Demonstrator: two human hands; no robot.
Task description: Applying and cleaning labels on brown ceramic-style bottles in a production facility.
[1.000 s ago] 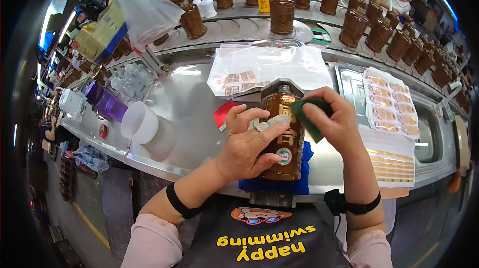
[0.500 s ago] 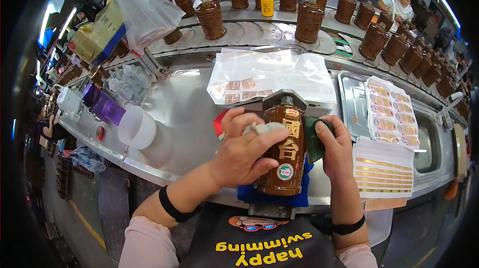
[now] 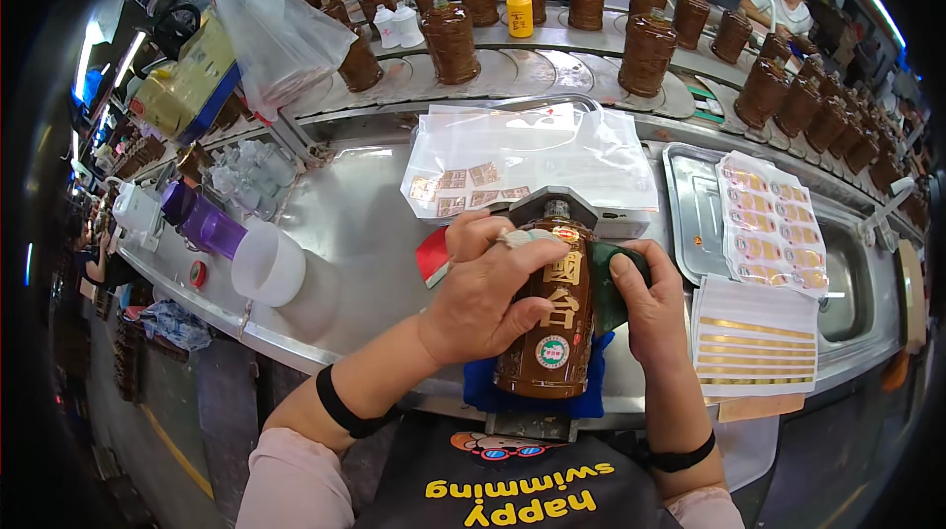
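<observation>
A brown glazed bottle (image 3: 545, 362) with raised gold characters and a round green-and-white label leans back on a blue cloth (image 3: 485, 393), its neck toward a dark angled metal rest (image 3: 529, 204). My left hand (image 3: 483, 283) lies over its upper left side, fingers bent, with a small pale wad (image 3: 525, 236), seemingly cloth, at the fingertips near the top characters. My left thumb is by the lower gold character. Along the bottle's right edge my right hand (image 3: 652, 302) pinches a dark green flat sheet (image 3: 608, 297). What the sheet is made of I cannot tell.
Behind lies a clear plastic sheet (image 3: 552, 160) with small brown-gold stickers. Label sheets (image 3: 769, 219) and gold strips (image 3: 754, 342) are at right, by a metal tray (image 3: 690, 204). A white tub (image 3: 268, 265) and purple bottle (image 3: 212, 229) stand left. Brown bottles (image 3: 450, 41) line the conveyor.
The conveyor bottles at the back have shifted right, and two small white bottles have come into view beside the hanging bag. Both hands stay at the bottle, which sits slightly lower in view.
</observation>
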